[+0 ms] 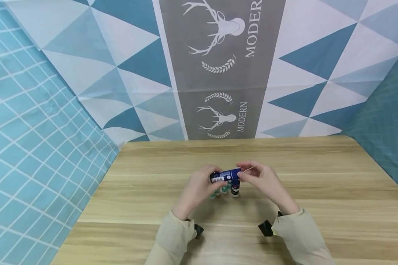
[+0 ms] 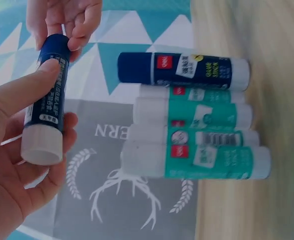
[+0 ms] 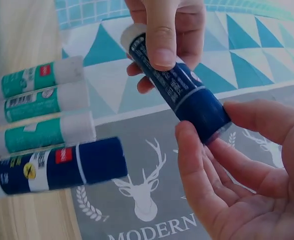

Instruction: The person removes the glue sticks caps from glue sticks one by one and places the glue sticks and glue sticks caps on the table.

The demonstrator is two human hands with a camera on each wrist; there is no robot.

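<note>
Between both hands a dark blue glue stick [image 1: 226,175] is held in the air above the table, lying nearly sideways. The left hand [image 1: 200,186] grips its body near the white base, thumb laid along the label [image 2: 49,95]. At the other end, the right hand [image 1: 260,180] pinches the blue cap [image 3: 203,114] between thumb and fingers. The cap is on the stick. Just below the hands another dark blue glue stick [image 2: 187,71] stands upright on the table, beside several green glue sticks [image 2: 207,161] with white caps, all in a close row.
The wooden table [image 1: 136,206] reaches out on both sides of the hands. Behind it hangs a cloth [image 1: 219,81] with deer heads and triangles; a blue checked cloth [image 1: 36,147] covers the left side. Each wrist carries a black camera mount [image 1: 266,228].
</note>
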